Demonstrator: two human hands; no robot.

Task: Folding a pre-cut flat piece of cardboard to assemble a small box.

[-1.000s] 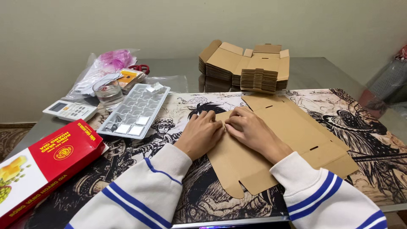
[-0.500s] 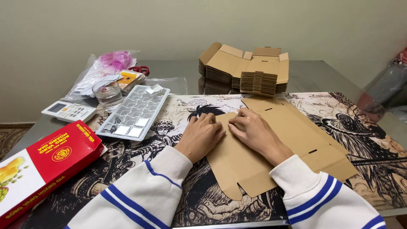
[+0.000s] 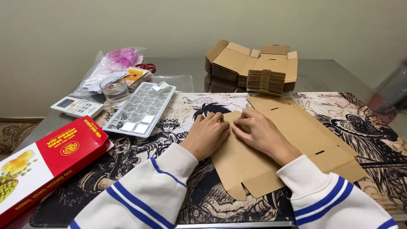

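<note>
A flat brown cardboard box blank [image 3: 296, 144] lies on the printed desk mat [image 3: 169, 140] in front of me. My left hand [image 3: 207, 135] rests palm down at the blank's left edge, fingers pressing its folded flap. My right hand [image 3: 259, 133] lies on the blank beside it, fingertips on the same fold. The two hands touch at the fingertips. Both arms wear white sleeves with blue stripes.
A stack of folded cardboard blanks [image 3: 254, 65] sits at the back. To the left are a clear ice cube tray [image 3: 140, 108], a glass [image 3: 114, 90], a white remote [image 3: 77, 107], plastic bags [image 3: 114, 63] and a red and white carton [image 3: 42, 161].
Both hands stay on the fold at the blank's left edge with only slight shifts of the fingers. The blank has not visibly moved.
</note>
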